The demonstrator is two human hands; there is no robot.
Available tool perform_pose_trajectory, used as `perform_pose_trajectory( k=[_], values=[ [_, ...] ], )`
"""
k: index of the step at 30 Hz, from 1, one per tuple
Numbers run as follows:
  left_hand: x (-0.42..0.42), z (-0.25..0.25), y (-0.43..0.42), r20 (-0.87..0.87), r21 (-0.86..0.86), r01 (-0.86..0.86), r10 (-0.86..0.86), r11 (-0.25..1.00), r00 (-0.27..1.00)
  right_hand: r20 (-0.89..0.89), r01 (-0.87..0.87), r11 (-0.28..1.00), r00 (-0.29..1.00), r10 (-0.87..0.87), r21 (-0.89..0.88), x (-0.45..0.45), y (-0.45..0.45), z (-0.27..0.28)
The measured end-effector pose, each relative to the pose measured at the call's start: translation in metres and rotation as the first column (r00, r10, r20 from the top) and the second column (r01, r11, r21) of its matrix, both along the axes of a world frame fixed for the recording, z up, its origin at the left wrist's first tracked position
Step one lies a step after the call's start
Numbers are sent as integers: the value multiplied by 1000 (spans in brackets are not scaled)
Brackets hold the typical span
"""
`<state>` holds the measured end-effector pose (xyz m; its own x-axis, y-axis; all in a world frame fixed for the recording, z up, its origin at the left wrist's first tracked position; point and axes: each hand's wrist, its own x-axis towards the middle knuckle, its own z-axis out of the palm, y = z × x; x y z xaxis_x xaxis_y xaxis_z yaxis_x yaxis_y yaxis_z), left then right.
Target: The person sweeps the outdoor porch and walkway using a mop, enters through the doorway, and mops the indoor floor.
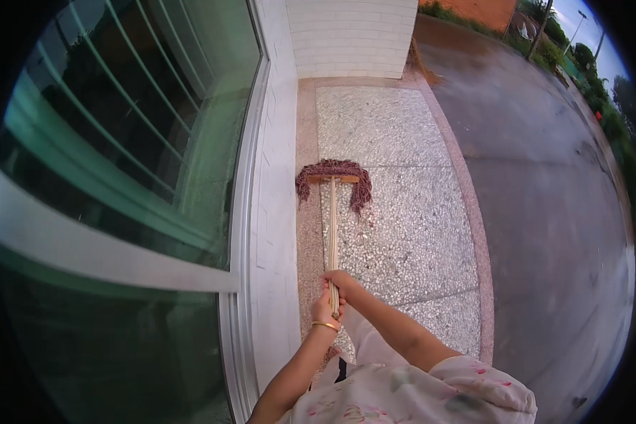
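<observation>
A mop (333, 233) with a pale striped handle stretches forward from my body. Its dark red string head (332, 168) lies on the speckled stone floor, close to the wall on the left, with strands hanging down at both ends of a wooden crossbar (350, 179). My left hand (325, 308), with a gold bangle at the wrist, is closed round the handle near its top end. Just beyond it, my right hand (340, 280) is also wrapped round the handle. The fingers' undersides are hidden.
A white wall (275, 212) and a large glass window (120, 198) with bars run along the left. Ahead stands a white brick wall (353, 39). The floor's pinkish edge (473, 233) borders a wet grey road (551, 233) on the right.
</observation>
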<state>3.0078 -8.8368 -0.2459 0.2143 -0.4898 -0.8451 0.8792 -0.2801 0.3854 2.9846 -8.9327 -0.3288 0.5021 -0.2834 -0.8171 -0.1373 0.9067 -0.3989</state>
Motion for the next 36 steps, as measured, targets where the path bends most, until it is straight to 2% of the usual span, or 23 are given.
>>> perform_pose_trajectory(
  k=[4,8,10,12,14,20,22,24,28,30,33,36],
  values=[
    [30,-33,-105,-17,-31,14,-14,999,1000,-49,-97,994,994,94,-52,27,-111,0],
    [73,-42,-234,5,-30,15,-14,999,1000,-51,-51,993,998,46,-104,74,-231,-30],
    [94,-47,-281,3,12,6,-6,1000,1000,-23,-87,989,996,85,-116,94,-287,-25],
    [120,-52,-337,20,-49,27,-26,998,999,3,-74,993,997,74,-92,117,-339,-15],
    [144,-44,-381,-16,-42,10,-10,999,1000,-31,25,995,999,-28,-99,146,-381,-17],
    [214,-38,-500,22,9,39,-39,999,999,2,-23,997,1000,23,-74,211,-499,-17],
    [237,-44,-539,7,9,40,-41,999,999,-1,-7,998,1000,7,-64,236,-537,-35],
    [263,-52,-585,-8,17,34,-34,999,999,8,87,994,996,-87,-68,267,-581,-48],
    [313,-66,-692,-8,10,55,-55,998,998,55,95,994,994,-93,-52,314,-689,-63],
    [335,-75,-747,19,24,51,-51,998,999,-46,-20,990,999,13,-141,336,-746,-72],
    [372,-89,-833,20,-25,46,-46,999,999,-86,36,986,995,-50,-162,372,-833,-62],
    [406,-106,-916,56,-38,66,-64,997,996,-69,104,974,990,-120,-202,406,-914,-85]
  ],
)
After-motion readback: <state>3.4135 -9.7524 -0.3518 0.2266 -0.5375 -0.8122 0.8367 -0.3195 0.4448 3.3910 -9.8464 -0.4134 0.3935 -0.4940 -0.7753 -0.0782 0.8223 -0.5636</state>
